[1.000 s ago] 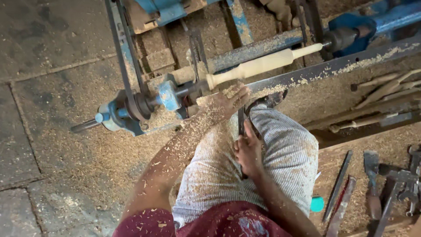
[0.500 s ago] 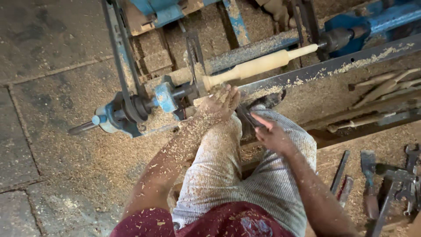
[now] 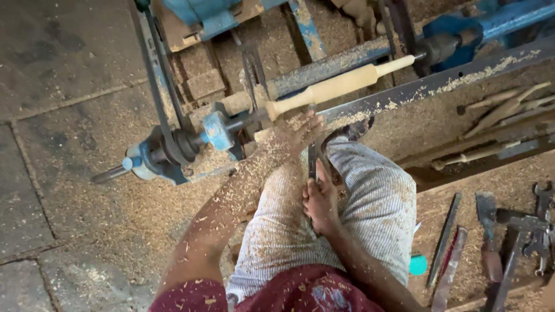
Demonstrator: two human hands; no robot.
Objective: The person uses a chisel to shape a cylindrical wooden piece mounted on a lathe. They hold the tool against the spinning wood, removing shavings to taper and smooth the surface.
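A pale turned wooden spindle (image 3: 341,84) is mounted between the lathe's blue end pieces, above a sawdust-covered steel rail (image 3: 439,84). My left hand (image 3: 298,132), coated in shavings, rests at the rail by the spindle's near end, fingers over the front of a dark metal chisel (image 3: 312,164). My right hand (image 3: 321,199) grips the chisel's rear part over my striped, cloth-covered knee (image 3: 376,202). The chisel's tip is hidden under my left hand.
A blue lathe end piece with a shaft (image 3: 167,153) sticks out at the left. Finished wooden sticks (image 3: 503,107) lie behind the rail. Chisels (image 3: 445,237), wrenches (image 3: 540,231) and a turquoise object (image 3: 417,264) lie at the right. Sawdust (image 3: 115,190) covers the stone floor.
My right hand swung out to the right half a second ago and is now back on the chisel over my knee. My left hand stayed by the spindle's end.
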